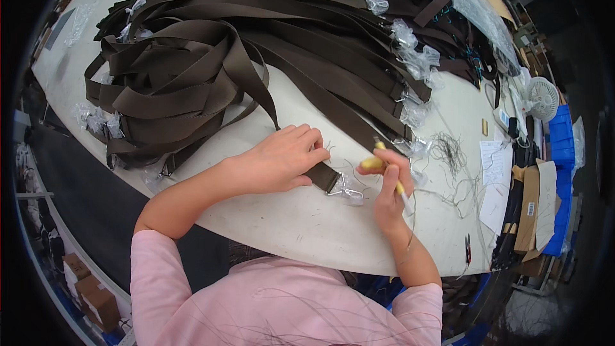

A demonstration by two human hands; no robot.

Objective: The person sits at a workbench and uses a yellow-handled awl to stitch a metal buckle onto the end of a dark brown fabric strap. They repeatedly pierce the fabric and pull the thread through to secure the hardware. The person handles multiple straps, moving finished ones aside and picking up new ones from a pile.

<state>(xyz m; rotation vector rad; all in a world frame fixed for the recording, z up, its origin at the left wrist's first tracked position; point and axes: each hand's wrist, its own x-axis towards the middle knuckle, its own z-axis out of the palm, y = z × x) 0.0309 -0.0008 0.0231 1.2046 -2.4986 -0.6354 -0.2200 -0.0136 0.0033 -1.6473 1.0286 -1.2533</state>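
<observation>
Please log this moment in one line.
left hand: touching dark brown fabric strap; right hand: holding slender yellow-and-white tool; strap end: silvery metal clip with clear plastic

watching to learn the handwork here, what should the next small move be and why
Perhaps bring the yellow tool in the right hand to the strap end: the left hand covers that strap, its end lies exposed, and the tool is apart from it.

White fan (543,97), blue bin (559,131), paper sheets (493,176), cardboard boxes (99,300) at lower left
</observation>
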